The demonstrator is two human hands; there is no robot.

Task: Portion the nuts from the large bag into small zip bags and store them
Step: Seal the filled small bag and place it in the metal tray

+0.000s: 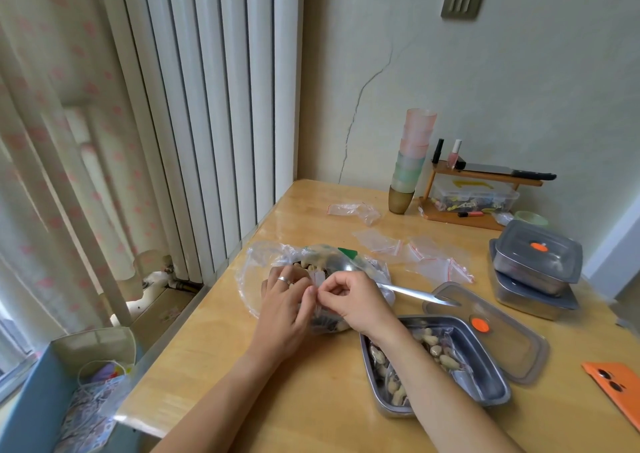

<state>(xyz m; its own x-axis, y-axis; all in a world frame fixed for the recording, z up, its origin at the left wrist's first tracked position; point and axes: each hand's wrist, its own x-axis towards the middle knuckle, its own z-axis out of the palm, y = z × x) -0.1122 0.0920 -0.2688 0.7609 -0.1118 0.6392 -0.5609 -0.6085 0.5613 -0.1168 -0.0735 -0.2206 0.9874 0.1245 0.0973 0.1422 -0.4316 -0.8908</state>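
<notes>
At the near edge of the large bag [263,262] on the tabletop [277,383], the left hand [287,300] and right hand [353,300] are pinching the top of a filled small zip bag [327,326] between their fingers, apparently sealing it. It is probably worth running the pinch along the whole strip and squeezing out air before laying it in the steel container [488,383].

No text, label or number can be read anywhere.

Bare forearms, no sleeves in sight
Left hand [284,300] wears one silver ring [284,280] (plain band); right hand [353,300] unadorned.
</notes>
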